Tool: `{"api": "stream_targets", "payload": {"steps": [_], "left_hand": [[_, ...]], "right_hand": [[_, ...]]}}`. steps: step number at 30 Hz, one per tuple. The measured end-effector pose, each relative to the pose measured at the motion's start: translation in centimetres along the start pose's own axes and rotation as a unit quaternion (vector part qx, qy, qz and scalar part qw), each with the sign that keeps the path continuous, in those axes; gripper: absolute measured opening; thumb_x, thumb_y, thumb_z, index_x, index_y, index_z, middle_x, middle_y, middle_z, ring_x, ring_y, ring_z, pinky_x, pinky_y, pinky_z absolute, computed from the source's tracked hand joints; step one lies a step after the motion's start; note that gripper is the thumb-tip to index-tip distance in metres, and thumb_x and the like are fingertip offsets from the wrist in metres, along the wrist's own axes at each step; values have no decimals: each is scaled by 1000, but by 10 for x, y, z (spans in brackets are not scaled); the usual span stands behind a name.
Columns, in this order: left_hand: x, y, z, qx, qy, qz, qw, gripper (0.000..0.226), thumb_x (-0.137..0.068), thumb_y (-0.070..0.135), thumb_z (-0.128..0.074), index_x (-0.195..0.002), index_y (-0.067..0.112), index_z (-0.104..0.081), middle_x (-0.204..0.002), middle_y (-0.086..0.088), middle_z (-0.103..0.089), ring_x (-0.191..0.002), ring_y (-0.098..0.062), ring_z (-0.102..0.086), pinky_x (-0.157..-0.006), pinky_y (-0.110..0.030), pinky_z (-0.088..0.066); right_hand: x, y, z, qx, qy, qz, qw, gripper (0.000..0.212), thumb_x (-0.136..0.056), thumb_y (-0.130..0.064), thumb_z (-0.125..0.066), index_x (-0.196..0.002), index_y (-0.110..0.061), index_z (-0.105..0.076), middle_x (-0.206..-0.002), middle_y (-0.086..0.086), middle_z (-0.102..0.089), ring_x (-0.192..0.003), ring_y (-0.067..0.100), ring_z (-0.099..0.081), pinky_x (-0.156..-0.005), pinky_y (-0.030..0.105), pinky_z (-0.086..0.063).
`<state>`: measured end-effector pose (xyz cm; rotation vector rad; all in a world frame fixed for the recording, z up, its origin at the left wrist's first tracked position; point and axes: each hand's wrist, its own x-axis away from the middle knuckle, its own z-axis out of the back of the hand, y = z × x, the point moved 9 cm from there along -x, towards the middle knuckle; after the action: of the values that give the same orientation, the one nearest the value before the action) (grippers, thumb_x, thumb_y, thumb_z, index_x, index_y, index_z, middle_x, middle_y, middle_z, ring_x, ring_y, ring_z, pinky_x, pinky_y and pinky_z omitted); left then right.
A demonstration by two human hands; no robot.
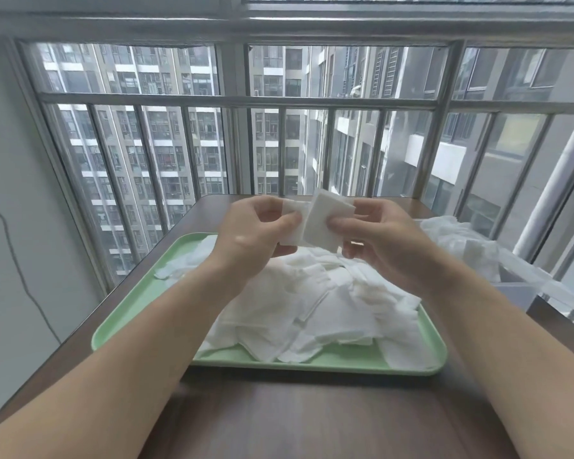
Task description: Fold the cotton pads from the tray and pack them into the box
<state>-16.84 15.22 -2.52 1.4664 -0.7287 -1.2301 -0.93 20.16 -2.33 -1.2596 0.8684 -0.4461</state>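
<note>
White cotton pad [318, 223], head view: it is raised above the far edge of the tray [136, 313], between both hands and clear of everything below. The left hand [256, 236] pinches its left portion between thumb and curled fingers. The right hand [378, 236] pinches its right portion the same way. The two portions meet at an angle near the middle, so the fold appears to be in progress. Whether this is one pad or two overlapped cannot be told.

Procedure for the fold, as judged from this position:
- Bring the two free edges together before pressing, so that the corners match.
- Run a thumb along the crease only once the edges align. Soft cotton will likely creep if squeezed off-centre.
- Keep the grip light, since a hard pinch may stretch or fray the sheet.

Position relative to the hands: the pad sits at fingertip level, touching both hands, and each hand covers the near part of its own side. A heap of loose pads [312, 303] lies in the green tray directly beneath the wrists, apart from the raised pad. The box [517, 289] stands on the table [312, 419] just beyond the tray's right side, near the right hand, and already contains packed pads [461, 246]. Much of the task appears to remain.
</note>
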Motion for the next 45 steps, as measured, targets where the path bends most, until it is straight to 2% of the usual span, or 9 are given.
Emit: {"api": "stream_targets", "payload": {"steps": [10,14,17,19,23,29,34,41,45], "left_hand": [[7,4,-23,51,-89,25,994,26,-104,26,-52,-96,17,-74,-96,-11,-78,-88,-25,-76,-70,-31,-61],[11,8,-29,0,-126,-10,992,17,-88,24,-74,-103,17,-73,-95,-6,-79,-91,-22,-76,-77,-32,-61],[7,6,-21,-2,-81,-23,996,16,-91,4,-69,-103,15,-70,-92,-4,-78,-89,-20,-75,-74,-31,-61],[2,5,-6,15,-17,-17,1000,17,-91,1,-64,-102,13,-69,-90,-2,-76,-85,-18,-73,-71,-31,-62],[-6,-1,22,54,77,13,995,23,-90,-1,-54,-109,8,-64,-100,-6,-69,-84,-20,-69,-63,-25,-58],[-8,-9,26,45,94,30,994,22,-89,4,-54,-105,16,-64,-97,-1,-67,-84,-17,-65,-61,-24,-56],[-8,-7,26,30,98,19,995,23,-90,5,-55,-110,13,-63,-100,-3,-66,-85,-17,-65,-60,-24,-55],[-8,-7,27,23,105,20,994,21,-89,4,-54,-102,17,-63,-100,-4,-66,-85,-19,-65,-61,-26,-56],[-8,-7,26,8,103,20,994,23,-89,2,-57,-107,12,-65,-98,-4,-69,-84,-16,-66,-69,-29,-61]], "right_hand": [[1,6,6,78,67,-30,994,15,-79,-11,-82,-86,-2,-72,-61,0,-62,-51,12,-48,-54,26,-38],[4,3,14,146,125,-34,981,34,-75,-28,-87,-69,-6,-62,-52,-3,-54,-47,11,-46,-49,24,-37],[6,-1,26,229,198,-25,953,49,-82,-47,-78,-60,-14,-49,-51,-5,-45,-46,9,-40,-52,27,-33],[6,-6,32,277,222,-5,935,47,-93,-45,-66,-65,-10,-54,-61,-2,-60,-50,5,-50,-57,28,-38],[-1,-13,23,410,157,11,899,6,-92,-21,-67,-90,-19,-73,-88,-8,-71,-74,1,-61,-68,14,-48],[-19,10,3,537,24,-63,841,14,-93,-15,-63,-103,-23,-69,-113,-6,-67,-92,11,-61,-80,22,-41],[-32,26,3,542,0,-131,830,30,-84,-39,-77,-104,-18,-70,-104,-5,-68,-93,13,-63,-73,22,-43],[-36,31,3,532,26,-107,840,11,-85,-25,-70,-92,-17,-75,-86,-6,-70,-80,11,-66,-66,23,-50],[-32,16,13,518,122,-41,846,19,-92,-18,-56,-91,-14,-74,-85,-1,-70,-83,18,-63,-71,28,-46]]}}
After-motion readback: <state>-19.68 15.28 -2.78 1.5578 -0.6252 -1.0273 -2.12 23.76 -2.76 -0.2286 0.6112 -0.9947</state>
